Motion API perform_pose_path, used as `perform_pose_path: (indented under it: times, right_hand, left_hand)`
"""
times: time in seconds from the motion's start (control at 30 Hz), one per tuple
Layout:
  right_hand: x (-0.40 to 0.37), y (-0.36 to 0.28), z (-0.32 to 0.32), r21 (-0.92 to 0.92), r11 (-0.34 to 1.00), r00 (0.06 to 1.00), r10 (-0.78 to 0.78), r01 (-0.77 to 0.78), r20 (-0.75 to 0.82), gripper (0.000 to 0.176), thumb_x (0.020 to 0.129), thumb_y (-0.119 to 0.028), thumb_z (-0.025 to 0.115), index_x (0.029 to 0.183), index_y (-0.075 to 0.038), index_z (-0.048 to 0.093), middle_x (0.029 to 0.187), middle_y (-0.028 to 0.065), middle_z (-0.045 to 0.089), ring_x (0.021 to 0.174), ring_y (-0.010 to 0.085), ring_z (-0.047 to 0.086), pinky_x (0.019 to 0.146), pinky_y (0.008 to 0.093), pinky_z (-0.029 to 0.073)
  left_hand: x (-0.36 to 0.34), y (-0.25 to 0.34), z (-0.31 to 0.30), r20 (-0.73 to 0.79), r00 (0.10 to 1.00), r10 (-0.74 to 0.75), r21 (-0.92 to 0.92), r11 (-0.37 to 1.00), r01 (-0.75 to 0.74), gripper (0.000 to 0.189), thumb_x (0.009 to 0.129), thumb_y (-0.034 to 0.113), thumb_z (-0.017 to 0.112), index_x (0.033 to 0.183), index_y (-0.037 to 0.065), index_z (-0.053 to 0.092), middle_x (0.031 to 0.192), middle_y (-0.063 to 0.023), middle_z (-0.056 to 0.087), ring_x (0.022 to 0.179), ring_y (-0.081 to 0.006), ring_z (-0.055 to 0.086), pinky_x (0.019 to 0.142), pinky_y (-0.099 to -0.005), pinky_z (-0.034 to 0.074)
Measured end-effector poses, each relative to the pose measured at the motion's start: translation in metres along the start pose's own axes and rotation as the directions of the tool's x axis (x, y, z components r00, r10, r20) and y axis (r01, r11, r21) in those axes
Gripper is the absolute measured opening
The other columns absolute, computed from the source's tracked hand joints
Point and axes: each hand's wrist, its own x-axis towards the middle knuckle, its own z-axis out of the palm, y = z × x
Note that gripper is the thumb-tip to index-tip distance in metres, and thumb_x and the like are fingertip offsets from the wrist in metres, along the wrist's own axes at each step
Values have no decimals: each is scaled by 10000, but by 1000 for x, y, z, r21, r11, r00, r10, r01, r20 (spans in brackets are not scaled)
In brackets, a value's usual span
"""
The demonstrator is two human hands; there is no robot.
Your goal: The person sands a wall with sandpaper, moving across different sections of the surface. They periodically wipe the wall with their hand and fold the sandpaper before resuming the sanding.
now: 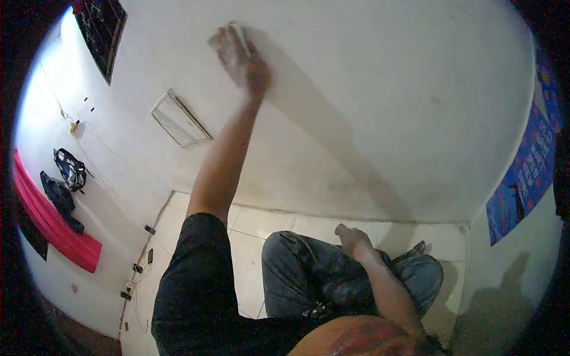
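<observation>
My left hand [240,62] is stretched out to the white wall [368,107], its fingers closed round a thin, pale, flat piece [238,34] pressed at the wall. Motion blurs both the hand and the piece, so its kind does not show. Low over my bent legs in grey jeans [297,261], my right hand [356,242] has its fingers curled together. A small greyish tip shows at the front of it, and I cannot tell what it holds.
A white-framed panel [181,118] is set in the wall beside my left forearm. Pale floor tiles [246,249] meet the wall's foot. Small dark items and cables lie along the left floor edge. A backpack [71,170] and pink cloth [59,222] hang left; a blue poster [522,172] is right.
</observation>
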Motion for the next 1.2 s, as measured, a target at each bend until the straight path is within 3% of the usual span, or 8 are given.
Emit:
perform_pose_path:
  times: [0.13,0.27,0.33,0.5,0.7,0.93,1.03,1.2]
  right_hand:
    - [-1,13,8,58,996,997,-69,71,-36,374,872,-25,506,1242,-69,540,1157,215,635,1066,370,618,928,444,490]
    - [15,38,24,48,997,997,-61,58,49,517,788,83,566,1282,-62,519,1237,203,602,1134,330,598,957,418,492]
    - [11,48,31,109,985,991,-134,137,-30,481,791,64,578,1257,-46,536,1238,201,599,1148,340,587,973,420,482]
    - [5,41,31,107,955,952,-256,276,-169,467,767,58,598,1223,-24,551,1211,209,598,1158,381,562,1007,432,456]
    - [7,31,26,57,950,942,-295,308,-162,481,748,75,574,1218,-22,546,1240,224,581,1204,389,527,1026,433,440]
    - [20,45,36,22,976,970,-214,218,-120,455,771,75,484,1206,-30,567,1213,221,601,1169,386,549,1011,434,442]
    - [14,48,37,57,961,948,-255,270,-190,435,779,64,455,1188,-13,582,1191,221,615,1144,386,563,1006,439,441]
    - [7,28,19,89,962,952,-237,258,-193,422,771,62,463,1171,3,586,1189,225,617,1158,383,558,1028,440,429]
  left_hand:
    - [-69,50,-27,256,834,489,-274,864,-423,756,797,110,624,1496,121,337,1557,-117,321,1445,-314,281,1186,-498,147]
    - [-41,47,-44,401,338,851,-464,507,-727,780,771,173,621,1499,172,341,1558,-13,332,1450,-219,280,1196,-457,192]
    - [-1,20,-30,248,363,898,-449,439,-778,753,776,181,623,1485,157,369,1553,-12,342,1445,-232,288,1192,-460,202]
    - [121,-55,-2,28,908,417,88,904,-418,462,1024,162,374,1475,64,365,1550,-174,304,1456,-371,207,1190,-461,146]
    - [32,43,-2,-57,930,363,-214,906,-366,520,931,182,532,1440,130,441,1529,-132,361,1437,-360,273,1151,-556,190]
    - [-89,89,-36,291,259,921,-601,387,-699,706,784,171,615,1461,169,414,1551,-86,340,1429,-291,324,1175,-515,199]
    - [-39,70,-25,227,269,936,-620,352,-702,696,802,176,595,1470,162,398,1542,-91,354,1428,-300,320,1176,-499,209]
    - [106,34,-7,106,866,488,32,869,-493,454,1002,120,400,1450,44,404,1527,-181,347,1457,-362,220,1185,-461,167]
